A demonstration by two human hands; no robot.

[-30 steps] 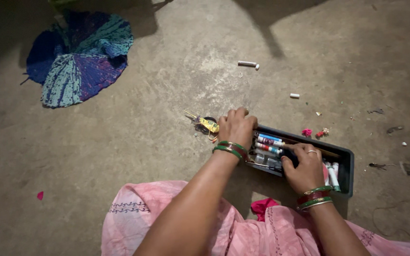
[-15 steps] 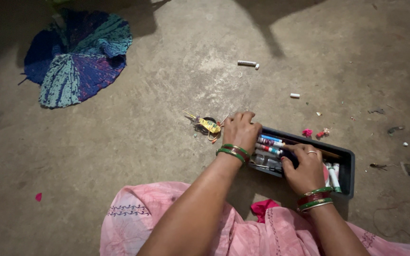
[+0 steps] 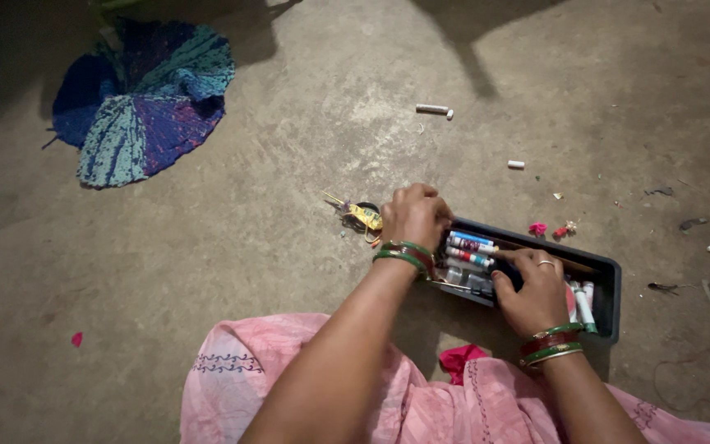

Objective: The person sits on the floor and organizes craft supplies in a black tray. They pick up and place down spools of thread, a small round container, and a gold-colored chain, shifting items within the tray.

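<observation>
Sitting on the floor (image 3: 273,247), the person has pink cloth (image 3: 421,395) spread across the lap nearest the camera. Just beyond it, the right hand (image 3: 534,292) rests inside a dark tray (image 3: 610,284), fingers curled down onto the contents; whether it grips anything cannot be told. Half a second ago it lay in the same spot. The left hand (image 3: 415,215) is closed in a loose fist over the tray's left end, and what it encloses, if anything, is hidden; since a second ago its fingers have tucked in a little, with the hand otherwise in place, suggesting the sorting inside the tray goes on without a pick-up yet. Both wrists carry green and red bangles.

The tray lies on the floor just beyond the lap, right of centre. It is long, shallow and black, packed with small tubes (image 3: 470,247) with white, blue and red bands.

Just left of the left hand lies a small yellow item (image 3: 363,215). Farther off lie two white sticks (image 3: 433,108), and far left a round blue mat (image 3: 145,99).
</observation>
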